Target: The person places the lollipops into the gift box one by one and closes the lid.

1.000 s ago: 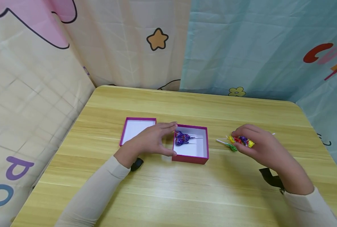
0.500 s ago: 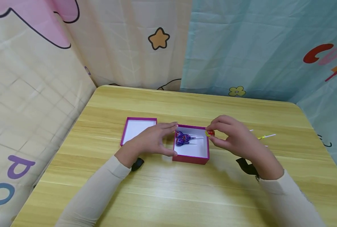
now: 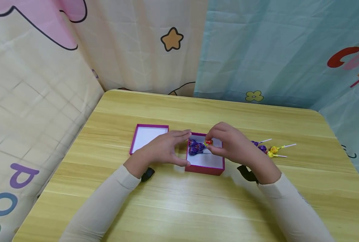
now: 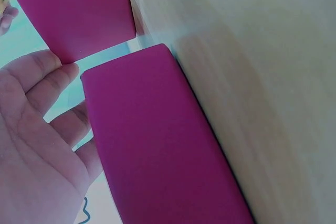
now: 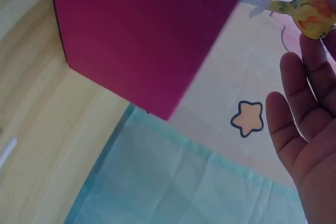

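Note:
In the head view, a magenta box (image 3: 206,170) with a white inside holds purple-wrapped lollipops (image 3: 195,148) along its left side. My left hand (image 3: 164,148) spans the box's left end, fingertips at the back corner and thumb at the front one. The left wrist view has those fingertips right at the corner of the box (image 4: 79,9). Over the box, my right hand (image 3: 235,144) pinches a lollipop in a yellow and red wrapper (image 3: 208,142) by its head. Its white stick points away from that hand in the right wrist view, near the box wall (image 5: 147,30).
The box's lid (image 3: 147,137) lies inside up, left of the box and partly behind my left hand. Right of my right hand are more lollipops, purple ones (image 3: 262,148) and yellow ones (image 3: 274,149). Printed curtains (image 3: 149,60) hang behind the wooden table (image 3: 179,205).
My right hand has picked up a yellow and red lollipop from the right side of the table and carried it left over the box. The left hand stays at the box.

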A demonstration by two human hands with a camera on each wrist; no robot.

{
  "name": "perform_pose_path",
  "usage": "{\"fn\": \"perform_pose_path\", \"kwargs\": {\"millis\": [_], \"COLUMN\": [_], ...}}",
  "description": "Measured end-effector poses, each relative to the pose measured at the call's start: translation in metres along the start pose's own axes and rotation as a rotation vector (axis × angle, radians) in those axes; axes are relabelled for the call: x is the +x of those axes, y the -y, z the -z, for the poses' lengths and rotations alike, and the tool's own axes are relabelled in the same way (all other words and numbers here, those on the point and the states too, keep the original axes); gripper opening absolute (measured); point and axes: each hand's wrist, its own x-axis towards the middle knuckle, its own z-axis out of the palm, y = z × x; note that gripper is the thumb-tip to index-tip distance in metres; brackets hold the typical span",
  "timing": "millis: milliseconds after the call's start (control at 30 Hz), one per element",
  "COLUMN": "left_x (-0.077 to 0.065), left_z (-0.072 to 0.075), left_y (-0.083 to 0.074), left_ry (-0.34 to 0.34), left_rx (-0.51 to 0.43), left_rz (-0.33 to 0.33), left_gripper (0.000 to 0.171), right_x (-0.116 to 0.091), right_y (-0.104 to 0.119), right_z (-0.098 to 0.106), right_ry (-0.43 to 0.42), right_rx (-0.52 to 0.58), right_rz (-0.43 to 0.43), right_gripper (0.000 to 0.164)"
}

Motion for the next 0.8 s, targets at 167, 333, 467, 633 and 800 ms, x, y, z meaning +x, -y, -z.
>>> {"fn": "perform_pose_path", "kwargs": {"millis": [167,333,467,633,800], "left_x": [0.001,0.001,0.000,0.000,0.000], "left_z": [0.000,0.000,0.001,0.001,0.001], "left_y": [0.000,0.001,0.000,0.000,0.000], "left_ry": [-0.001,-0.005,-0.004,-0.006,-0.007], "left_rx": [-0.006,-0.013,-0.025,-0.014,-0.003], "left_rz": [-0.014,-0.024,-0.020,-0.018,-0.020], "left_gripper": [0.106,0.107,0.106,0.106,0.106], "right_x": [0.003,0.006,0.007,0.007,0.007], "right_y": [-0.002,-0.004,-0.006,-0.007,-0.008], "right_z": [-0.012,-0.024,-0.031,-0.037,-0.041], "right_ry": [0.038,0.051,0.056,0.066,0.072], "right_rx": [0.002,-0.001,-0.027,-0.053,-0.059], "right_rz": [0.021,0.050,0.060,0.015,-0.034], "right_gripper": [0.019,0.016,0.016,0.016,0.017]}}
